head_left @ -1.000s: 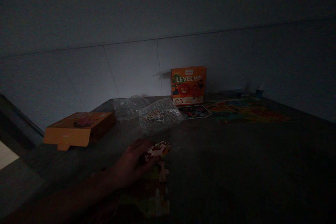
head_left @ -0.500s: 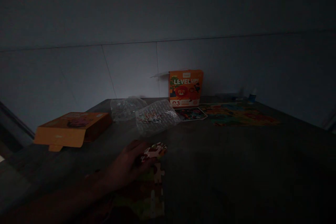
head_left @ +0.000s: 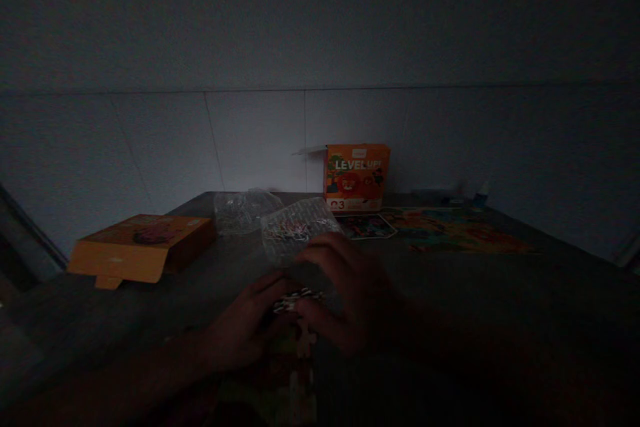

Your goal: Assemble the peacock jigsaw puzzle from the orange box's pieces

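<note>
In dim light, my left hand (head_left: 245, 317) is curled around the left side of a small bunch of puzzle pieces (head_left: 287, 303), low over the table. My right hand (head_left: 350, 297) reaches over from the right, its thumb and fingers apart. Its thumb overlaps the right end of the bunch, and whether it touches is too dark to tell. Below both hands lies a partly joined puzzle (head_left: 280, 380) with knobbed edges, its left part covered by my left forearm.
An opened orange box (head_left: 145, 240) lies at the left. Behind my hands are two clear plastic bags (head_left: 245, 210), the nearer with pieces inside. An upright orange "LEVEL UP!" box (head_left: 357, 177), a dark picture card (head_left: 367, 227), a colourful puzzle sheet (head_left: 460, 230) and a small bottle (head_left: 481, 197) stand or lie farther back.
My right hand has come into view from the right, up to the pieces. My left hand keeps its place around them. The whole view has shifted slightly.
</note>
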Demonstrator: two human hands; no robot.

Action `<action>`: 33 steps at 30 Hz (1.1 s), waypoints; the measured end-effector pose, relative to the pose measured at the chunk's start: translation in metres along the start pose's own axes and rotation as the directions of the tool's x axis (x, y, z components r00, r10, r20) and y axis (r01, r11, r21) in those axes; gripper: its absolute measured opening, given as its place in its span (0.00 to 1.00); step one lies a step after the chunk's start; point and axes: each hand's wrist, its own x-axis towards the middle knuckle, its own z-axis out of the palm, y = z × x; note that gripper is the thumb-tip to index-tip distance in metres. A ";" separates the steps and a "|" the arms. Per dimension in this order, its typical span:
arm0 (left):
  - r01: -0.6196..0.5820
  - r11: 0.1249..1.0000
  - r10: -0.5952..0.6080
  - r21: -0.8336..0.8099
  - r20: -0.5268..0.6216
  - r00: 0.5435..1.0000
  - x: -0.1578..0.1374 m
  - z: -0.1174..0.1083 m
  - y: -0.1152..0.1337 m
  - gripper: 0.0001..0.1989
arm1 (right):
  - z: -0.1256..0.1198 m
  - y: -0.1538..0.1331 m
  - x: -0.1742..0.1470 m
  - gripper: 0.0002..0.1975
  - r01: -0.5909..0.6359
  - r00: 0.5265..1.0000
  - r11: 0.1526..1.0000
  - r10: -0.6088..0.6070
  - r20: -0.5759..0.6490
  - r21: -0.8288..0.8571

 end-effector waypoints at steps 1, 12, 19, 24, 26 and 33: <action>-0.013 1.000 0.013 -0.014 -0.003 1.000 0.000 0.000 -0.001 0.13 | 0.011 0.005 -0.002 0.27 -0.022 0.999 0.999 0.021 0.040 0.024; 0.137 0.972 -0.150 -0.189 -0.056 0.987 -0.002 0.003 -0.008 0.22 | 0.053 0.033 -0.013 0.24 -0.359 0.929 0.850 0.283 0.240 0.387; 0.042 0.989 -0.043 -0.141 -0.004 0.999 -0.003 -0.009 -0.004 0.27 | 0.051 0.026 -0.015 0.13 -0.355 0.933 0.894 0.321 0.161 0.272; 0.115 0.992 -0.118 0.048 0.051 0.992 -0.012 -0.033 -0.007 0.22 | 0.046 0.025 -0.016 0.12 -0.393 0.916 0.881 0.402 0.024 0.263; 0.058 0.996 -0.074 0.072 0.248 0.966 -0.017 -0.041 -0.013 0.24 | 0.046 0.028 -0.016 0.11 -0.409 0.907 0.877 0.420 0.013 0.252; -0.211 0.977 0.192 0.010 0.370 0.909 -0.015 -0.033 -0.020 0.41 | 0.048 0.034 -0.012 0.11 -0.433 0.901 0.882 0.416 0.126 0.185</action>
